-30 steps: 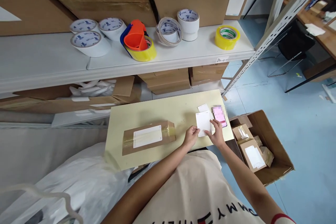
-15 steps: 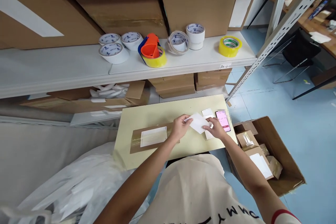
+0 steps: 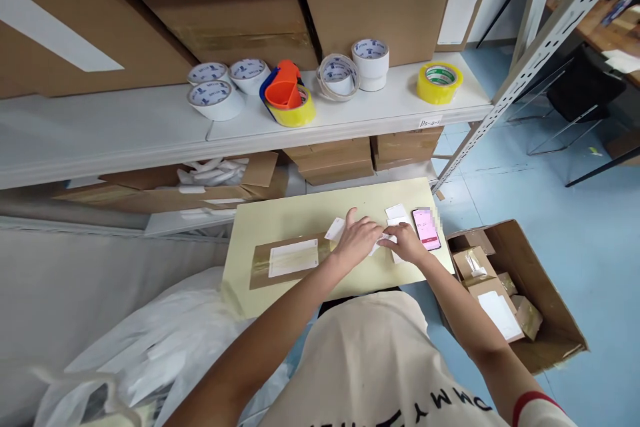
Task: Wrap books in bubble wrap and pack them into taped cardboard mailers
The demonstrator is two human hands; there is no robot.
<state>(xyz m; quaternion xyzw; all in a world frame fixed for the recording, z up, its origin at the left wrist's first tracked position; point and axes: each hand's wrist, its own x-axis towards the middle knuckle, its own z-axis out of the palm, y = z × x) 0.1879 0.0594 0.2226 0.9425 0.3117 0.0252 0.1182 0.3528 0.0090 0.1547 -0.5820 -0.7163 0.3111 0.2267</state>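
Both hands meet over a pale yellow board (image 3: pixel 300 213). My left hand (image 3: pixel 356 240) lies over a white label sheet (image 3: pixel 335 229), fingers curled on it. My right hand (image 3: pixel 406 243) pinches the same sheet's right end. Under and beside my right hand lie more white label sheets (image 3: pixel 395 212). To the left, a flat brown parcel (image 3: pixel 290 259) with a white label and clear tape lies on the board, its right end touching my left hand. Just right of my right hand is a phone (image 3: pixel 427 228) with a pink screen.
A white shelf (image 3: pixel 125 127) behind the board carries several tape rolls, an orange and blue tape dispenser (image 3: pixel 283 88) and a yellow roll (image 3: pixel 439 81). An open carton (image 3: pixel 545 307) of small parcels stands on the blue floor at right. White plastic bags (image 3: pixel 165 347) lie lower left.
My left hand lifted a white label sheet from the stack and carried it left toward the parcel; it now lies lower, mostly covered by that hand. My right hand stayed on it.
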